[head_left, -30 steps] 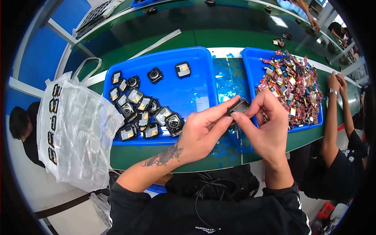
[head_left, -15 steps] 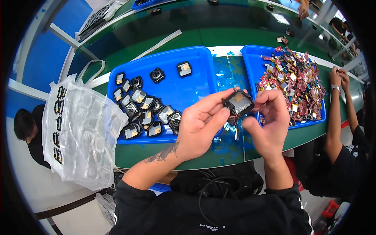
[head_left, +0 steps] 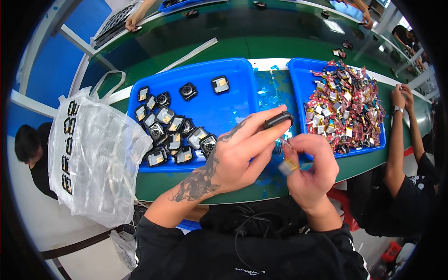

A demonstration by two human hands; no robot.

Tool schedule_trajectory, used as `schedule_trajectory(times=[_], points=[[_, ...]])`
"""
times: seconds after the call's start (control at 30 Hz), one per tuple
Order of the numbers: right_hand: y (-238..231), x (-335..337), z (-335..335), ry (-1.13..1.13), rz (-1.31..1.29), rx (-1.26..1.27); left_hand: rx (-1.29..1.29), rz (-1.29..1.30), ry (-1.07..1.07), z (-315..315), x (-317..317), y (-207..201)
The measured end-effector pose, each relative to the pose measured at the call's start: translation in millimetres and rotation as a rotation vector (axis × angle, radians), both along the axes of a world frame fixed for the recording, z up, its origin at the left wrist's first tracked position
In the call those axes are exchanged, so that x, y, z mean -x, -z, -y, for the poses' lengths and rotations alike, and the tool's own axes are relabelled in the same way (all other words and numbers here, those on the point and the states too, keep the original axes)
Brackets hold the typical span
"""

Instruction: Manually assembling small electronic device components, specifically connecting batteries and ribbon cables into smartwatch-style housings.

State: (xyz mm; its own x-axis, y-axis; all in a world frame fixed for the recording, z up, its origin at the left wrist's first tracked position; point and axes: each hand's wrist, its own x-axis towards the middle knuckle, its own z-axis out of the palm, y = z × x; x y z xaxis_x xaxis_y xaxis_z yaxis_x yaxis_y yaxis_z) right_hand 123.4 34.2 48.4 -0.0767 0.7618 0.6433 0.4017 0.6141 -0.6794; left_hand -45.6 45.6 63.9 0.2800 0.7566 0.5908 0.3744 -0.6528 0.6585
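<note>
My left hand [head_left: 240, 154] grips a black watch case [head_left: 279, 120], turned so that its narrow side shows. Just to the right, my right hand [head_left: 315, 175] is closed in a pinch on a small circuit board with a battery [head_left: 288, 166], blurred by motion, with a yellowish end hanging below the thumb. Whether this board is still joined to the case is hard to see. Left of my hands, a blue tray [head_left: 207, 112] holds several black watch cases [head_left: 157, 132], some face down. On the right, another blue tray [head_left: 299, 98] carries a heap of small circuit boards and batteries [head_left: 347, 107].
Blue film scraps [head_left: 270, 93] litter the green table between the trays. A white plastic bag [head_left: 95, 163] hangs at the left edge. Beyond runs a dark green conveyor [head_left: 242, 35] carrying a few parts. Co-workers' hands [head_left: 134, 22] and a co-worker's arms [head_left: 399, 121] are nearby.
My left hand has tipped the watch case onto its edge. My right hand has moved lower and now pinches the circuit board with its battery. Another person's hand has appeared at the far left.
</note>
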Motion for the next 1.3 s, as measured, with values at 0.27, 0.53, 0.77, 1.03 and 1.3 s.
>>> schedule_trajectory(times=[0.27,0.53,0.77,1.03,1.3], points=[[-7.1,-15.7,14.2,-0.246,-0.413,0.551,-0.205,-0.102,0.03,-5.0,6.8,8.8],[-16.1,-24.5,1.2,-0.406,-0.523,0.774,-0.196,-0.125,0.0,-3.2,7.3,9.5],[-11.1,-34.9,-6.8,-0.498,-0.531,0.749,-0.025,-0.071,0.076,-1.5,8.1,6.9],[-4.9,-23.1,4.3,-0.389,-0.631,0.733,0.862,0.428,0.187,5.2,-0.7,11.8],[5.9,-13.0,-0.5,-0.147,-0.369,0.457,0.783,0.545,0.211,7.8,-7.1,14.9]])
